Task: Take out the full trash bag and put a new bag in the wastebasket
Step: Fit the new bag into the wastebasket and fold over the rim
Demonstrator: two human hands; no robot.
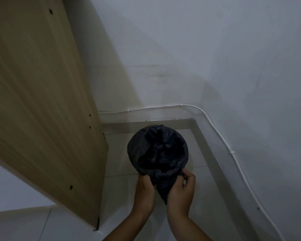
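Note:
A round wastebasket stands on the tiled floor in the room's corner, wrapped all over in a black trash bag, so its own wall stays hidden. The bag's plastic is folded over the rim and crumpled inside the opening. My left hand pinches the bag's near edge from the left. My right hand pinches the same loose flap from the right, thumb and fingers closed on the plastic. The flap hangs down between the two hands.
A tall light-wood panel with drilled holes stands close on the left. White walls meet behind the basket, with a grey skirting and a thin white cable clipped above it. Pale floor tiles lie around the basket.

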